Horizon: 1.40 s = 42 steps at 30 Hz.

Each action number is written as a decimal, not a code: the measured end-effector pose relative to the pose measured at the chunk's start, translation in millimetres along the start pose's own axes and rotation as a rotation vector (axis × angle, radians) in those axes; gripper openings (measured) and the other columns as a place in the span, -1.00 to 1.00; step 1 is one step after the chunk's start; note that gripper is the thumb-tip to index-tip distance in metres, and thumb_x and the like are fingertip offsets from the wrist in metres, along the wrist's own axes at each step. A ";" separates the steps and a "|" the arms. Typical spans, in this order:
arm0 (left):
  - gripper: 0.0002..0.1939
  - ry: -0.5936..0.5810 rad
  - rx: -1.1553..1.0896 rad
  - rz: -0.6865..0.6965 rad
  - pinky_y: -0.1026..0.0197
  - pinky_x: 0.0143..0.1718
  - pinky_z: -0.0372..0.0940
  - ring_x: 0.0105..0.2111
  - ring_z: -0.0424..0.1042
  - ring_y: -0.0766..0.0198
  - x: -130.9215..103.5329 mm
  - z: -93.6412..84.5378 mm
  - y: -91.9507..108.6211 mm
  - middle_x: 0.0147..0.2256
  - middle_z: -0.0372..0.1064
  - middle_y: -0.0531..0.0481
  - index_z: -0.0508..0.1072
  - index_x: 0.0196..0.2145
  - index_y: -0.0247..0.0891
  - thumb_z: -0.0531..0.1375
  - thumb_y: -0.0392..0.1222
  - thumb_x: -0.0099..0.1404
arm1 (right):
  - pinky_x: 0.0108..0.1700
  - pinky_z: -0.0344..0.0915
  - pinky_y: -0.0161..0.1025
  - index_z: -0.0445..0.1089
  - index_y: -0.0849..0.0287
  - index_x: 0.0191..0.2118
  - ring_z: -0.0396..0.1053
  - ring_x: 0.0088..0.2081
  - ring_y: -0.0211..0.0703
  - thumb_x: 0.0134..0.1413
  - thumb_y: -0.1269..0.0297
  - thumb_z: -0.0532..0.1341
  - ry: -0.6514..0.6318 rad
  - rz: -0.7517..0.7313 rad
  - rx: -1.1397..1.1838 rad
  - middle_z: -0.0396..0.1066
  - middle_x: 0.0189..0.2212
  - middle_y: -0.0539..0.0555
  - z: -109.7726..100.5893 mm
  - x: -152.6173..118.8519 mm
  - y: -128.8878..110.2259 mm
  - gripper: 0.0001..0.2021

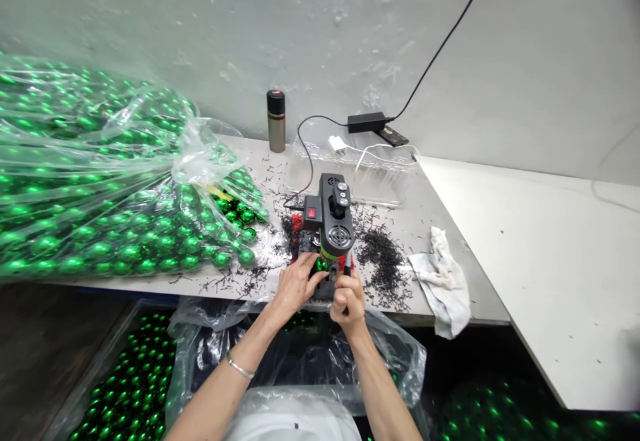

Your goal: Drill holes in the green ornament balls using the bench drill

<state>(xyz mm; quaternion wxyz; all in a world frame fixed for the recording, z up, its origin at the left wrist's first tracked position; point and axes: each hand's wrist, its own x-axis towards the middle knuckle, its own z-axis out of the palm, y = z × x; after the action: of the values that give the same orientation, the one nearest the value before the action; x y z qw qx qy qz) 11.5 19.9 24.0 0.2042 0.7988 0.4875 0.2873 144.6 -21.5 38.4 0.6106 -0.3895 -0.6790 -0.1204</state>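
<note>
In the middle of the table stands a small black bench machine (336, 217) with a red switch, like a mini drill press. My left hand (299, 281) is closed around a shiny green ball (321, 265) under the machine's head. The fingertips partly cover this ball. My right hand (349, 296) is wrapped round the machine's lever handle (347, 265), just right of the ball. Black shavings (384, 261) lie heaped to the right of the machine and scattered around its base. The exact contact between tool and ball is hidden by the machine's head.
A large clear bag of green balls (115, 194) fills the left side. Below the table edge, an open plastic bag (400, 341) lies before me. A flask (276, 122), a black power adapter (367, 122), a clear tray (385, 187) and a white rag (445, 284) also lie about.
</note>
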 end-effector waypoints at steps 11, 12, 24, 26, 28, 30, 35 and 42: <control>-0.61 -0.006 -0.101 0.185 -0.01 0.08 0.38 0.09 0.44 0.02 -32.5 -4.0 -4.5 0.09 0.40 -0.26 0.34 0.16 -0.27 0.12 -0.14 0.42 | -0.43 0.16 -0.28 0.15 0.13 -0.51 0.25 -0.48 -0.30 0.26 0.50 0.04 0.052 0.203 0.027 0.25 -0.55 -0.04 -19.6 66.8 -29.5 -0.70; -0.56 -0.017 -0.090 0.219 -0.04 0.10 0.37 0.11 0.42 0.00 -41.4 -6.6 -4.8 0.12 0.38 -0.28 0.32 0.19 -0.27 0.14 -0.08 0.41 | -0.43 0.16 -0.28 0.16 0.13 -0.52 0.26 -0.48 -0.29 0.25 0.51 0.04 0.053 0.211 0.029 0.25 -0.55 -0.04 -20.3 68.8 -30.8 -0.70; -0.76 0.074 0.391 -0.274 0.00 0.01 0.29 -0.04 0.42 0.00 64.9 -89.9 -73.1 -0.06 0.45 -0.27 0.47 -0.06 -0.32 0.09 -0.39 0.37 | -0.45 0.17 -0.29 0.16 0.15 -0.56 0.26 -0.51 -0.29 0.23 0.53 0.05 0.128 0.183 0.084 0.22 -0.58 -0.06 -10.2 43.9 -24.0 -0.67; -0.81 0.003 0.369 -0.302 0.02 0.02 0.28 -0.04 0.43 -0.02 84.2 -90.7 -76.3 -0.11 0.46 -0.27 0.48 -0.13 -0.34 0.17 -0.38 0.31 | -0.45 0.16 -0.28 0.16 0.15 -0.55 0.26 -0.50 -0.29 0.22 0.54 0.05 0.126 0.178 0.081 0.22 -0.57 -0.05 -10.5 44.2 -24.3 -0.68; -0.84 -0.016 0.328 -0.305 0.01 0.02 0.28 -0.05 0.45 -0.05 93.6 -87.1 -75.5 -0.12 0.47 -0.29 0.49 -0.17 -0.36 0.20 -0.38 0.28 | -0.45 0.16 -0.28 0.16 0.15 -0.54 0.26 -0.50 -0.28 0.22 0.55 0.05 0.126 0.170 0.077 0.22 -0.58 -0.05 -10.8 44.2 -24.3 -0.69; -0.82 -0.020 0.278 -0.322 0.01 0.00 0.31 -0.06 0.47 -0.06 95.0 -84.2 -73.6 -0.09 0.46 -0.31 0.49 -0.15 -0.37 0.19 -0.38 0.28 | -0.46 0.16 -0.27 0.16 0.14 -0.53 0.26 -0.50 -0.28 0.21 0.55 0.06 0.123 0.163 0.075 0.23 -0.57 -0.05 -11.1 43.9 -24.2 -0.70; -0.64 0.023 -0.077 -0.386 0.10 -0.13 0.40 -0.15 0.54 0.08 73.3 -90.5 -70.0 -0.06 0.49 -0.24 0.40 0.08 -0.34 0.13 -0.12 0.41 | -0.45 0.17 -0.27 0.17 0.14 -0.52 0.25 -0.49 -0.29 0.21 0.55 0.06 0.095 0.166 0.099 0.24 -0.55 -0.05 -11.6 43.0 -24.4 -0.71; -0.45 0.056 -1.234 -0.633 0.34 -0.43 0.31 -0.43 0.46 0.37 18.8 -72.9 -42.7 -0.21 0.54 -0.11 0.51 -0.04 -0.31 0.42 0.07 0.11 | -0.44 0.16 -0.28 0.16 0.15 -0.53 0.25 -0.49 -0.31 0.23 0.54 0.05 0.132 0.200 0.071 0.24 -0.55 -0.05 -11.1 53.4 -30.1 -0.70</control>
<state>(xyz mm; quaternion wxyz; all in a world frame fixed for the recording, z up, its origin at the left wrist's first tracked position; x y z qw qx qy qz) -58.0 59.0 57.8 0.6824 0.3481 0.4498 0.4591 134.9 -28.3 99.6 0.6762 -0.4245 -0.5991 -0.0601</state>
